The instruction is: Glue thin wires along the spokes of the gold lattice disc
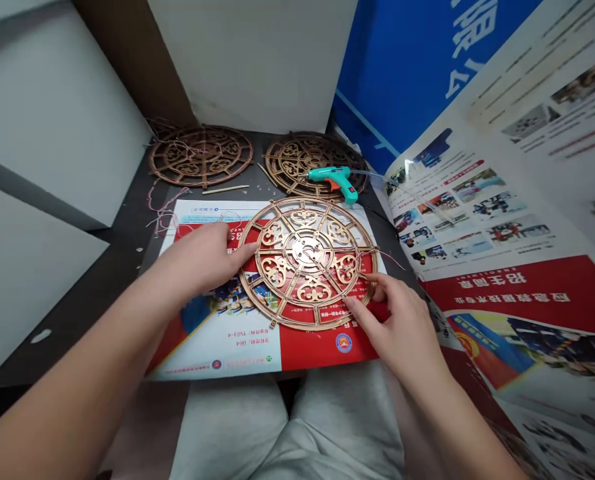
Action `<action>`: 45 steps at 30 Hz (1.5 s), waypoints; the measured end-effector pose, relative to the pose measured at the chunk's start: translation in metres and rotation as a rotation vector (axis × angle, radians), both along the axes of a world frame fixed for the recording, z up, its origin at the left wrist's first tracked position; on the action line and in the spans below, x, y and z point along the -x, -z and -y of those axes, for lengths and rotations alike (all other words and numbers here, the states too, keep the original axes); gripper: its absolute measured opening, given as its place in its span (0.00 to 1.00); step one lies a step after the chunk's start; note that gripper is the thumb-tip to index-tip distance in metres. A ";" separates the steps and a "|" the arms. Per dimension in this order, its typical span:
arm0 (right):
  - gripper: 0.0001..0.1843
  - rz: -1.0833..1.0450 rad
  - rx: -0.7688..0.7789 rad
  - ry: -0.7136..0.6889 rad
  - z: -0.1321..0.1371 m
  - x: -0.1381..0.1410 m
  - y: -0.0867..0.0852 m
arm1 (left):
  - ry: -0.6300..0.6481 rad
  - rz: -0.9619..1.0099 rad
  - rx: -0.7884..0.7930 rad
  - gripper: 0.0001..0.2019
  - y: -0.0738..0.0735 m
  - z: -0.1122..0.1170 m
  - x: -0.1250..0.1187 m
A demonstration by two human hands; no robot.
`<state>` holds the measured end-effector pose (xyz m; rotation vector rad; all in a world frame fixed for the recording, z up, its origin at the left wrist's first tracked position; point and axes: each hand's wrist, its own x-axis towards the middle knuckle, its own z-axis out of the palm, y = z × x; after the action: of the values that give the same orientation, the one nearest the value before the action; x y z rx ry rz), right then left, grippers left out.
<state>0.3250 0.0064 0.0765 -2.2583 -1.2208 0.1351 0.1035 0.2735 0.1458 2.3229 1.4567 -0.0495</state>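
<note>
A round openwork wooden wheel [313, 291], with spokes, scrollwork and a hub, lies over a red and white printed sheet [257, 363]. My left hand [202, 260] is at its left rim, thumb on top and the other fingers curled mostly out of sight. On the lower right rim, my right hand [394, 313] grips the wheel between thumb and fingers. A thin thread [390, 259] sticks out past the right rim. Behind the wheel, a teal glue gun [334, 179] with an orange trigger rests on another, darker wheel [284, 160].
Another dark wheel [197, 160] with tangled threads on it lies at the back left. Loose pinkish threads [164, 213] and a thin wooden stick [226, 189] are near it. White panels [257, 60] stand behind and left; printed posters [502, 200] rise on the right.
</note>
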 end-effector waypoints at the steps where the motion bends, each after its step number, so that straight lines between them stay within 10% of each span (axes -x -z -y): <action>1: 0.32 0.004 -0.006 -0.008 -0.001 0.000 0.001 | -0.027 0.035 0.062 0.26 0.001 0.003 0.000; 11: 0.30 -0.012 -0.146 -0.023 0.003 0.001 0.004 | -0.301 0.836 0.620 0.14 -0.006 0.047 -0.002; 22: 0.22 0.085 -0.626 0.030 -0.055 -0.005 -0.058 | -0.553 1.622 0.656 0.20 0.011 0.089 0.001; 31: 0.44 -0.119 -0.596 0.264 -0.079 0.010 -0.040 | -0.493 1.567 0.822 0.22 0.008 0.081 -0.018; 45: 0.65 -0.081 -0.410 0.111 -0.105 0.002 -0.039 | -0.372 1.507 0.908 0.17 0.024 0.060 -0.016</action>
<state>0.3226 0.1119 0.1157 -1.9359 -0.9750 -0.0614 0.1194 0.2134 0.1219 0.7855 0.6905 0.7728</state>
